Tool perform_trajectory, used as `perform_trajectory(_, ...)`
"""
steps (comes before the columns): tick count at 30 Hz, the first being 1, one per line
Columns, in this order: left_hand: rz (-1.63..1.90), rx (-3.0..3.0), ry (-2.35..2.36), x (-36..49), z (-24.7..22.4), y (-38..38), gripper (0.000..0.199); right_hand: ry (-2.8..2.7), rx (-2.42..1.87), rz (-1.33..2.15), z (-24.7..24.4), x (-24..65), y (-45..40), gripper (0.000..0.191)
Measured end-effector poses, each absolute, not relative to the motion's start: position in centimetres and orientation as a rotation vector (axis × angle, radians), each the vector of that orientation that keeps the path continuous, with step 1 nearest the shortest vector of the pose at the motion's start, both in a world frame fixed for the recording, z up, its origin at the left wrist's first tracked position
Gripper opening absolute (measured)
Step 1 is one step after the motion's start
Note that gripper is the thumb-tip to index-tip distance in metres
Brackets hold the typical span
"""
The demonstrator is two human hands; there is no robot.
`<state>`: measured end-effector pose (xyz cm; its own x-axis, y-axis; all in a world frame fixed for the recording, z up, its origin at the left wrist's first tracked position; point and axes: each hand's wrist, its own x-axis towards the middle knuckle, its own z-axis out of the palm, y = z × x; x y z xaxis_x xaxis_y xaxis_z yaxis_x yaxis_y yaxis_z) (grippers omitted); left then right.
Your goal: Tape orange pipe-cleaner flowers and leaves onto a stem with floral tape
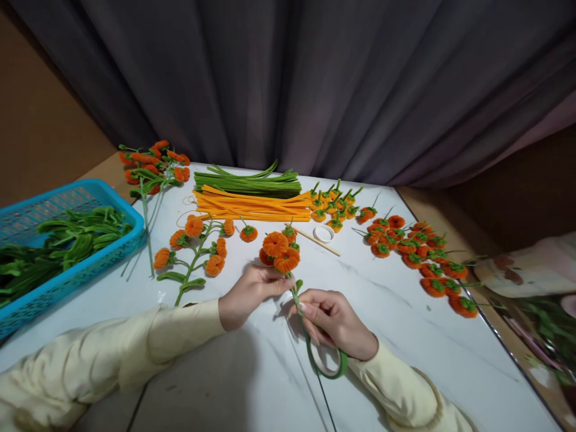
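The flower spray [275, 245] stands over the marbled table [432, 360], between its left and right edges. The left hand [247, 294] reaches inward, pinching the green stem [294, 293]; the right hand [339, 321], curled just below, pinches tape [308, 339] against it. Fuzzy, ridged orange heads [287, 260] cluster on top; the ring-shaped tape roll [344, 363] hangs beneath.

Across my white marble table [427, 354] lie green strips [247, 185], yellow strips [254, 207] just in front, stemmed buds [332, 208], a white ring [316, 231] beside a thin stick [315, 241], orange blooms [407, 246] rightward and a flower spray [194, 264] leftward.
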<state>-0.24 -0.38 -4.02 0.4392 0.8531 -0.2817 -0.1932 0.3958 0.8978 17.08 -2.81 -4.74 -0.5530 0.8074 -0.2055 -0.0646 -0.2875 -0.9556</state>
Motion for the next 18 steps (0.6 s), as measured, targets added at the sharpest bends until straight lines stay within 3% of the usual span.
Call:
perform_trajectory(13, 0.784, 1.173, 0.976, -0.1, -4.7, -0.8, 0.033, -1.662, -0.984, 1.707, -3.9, 17.4, -2.7, 0.032)
perform_trajectory(18, 0.771, 1.137, 1.029, 0.1, -4.4, -0.8, 0.037, -1.808, -1.095, 1.466, -3.6, 17.2, -2.8, 0.031)
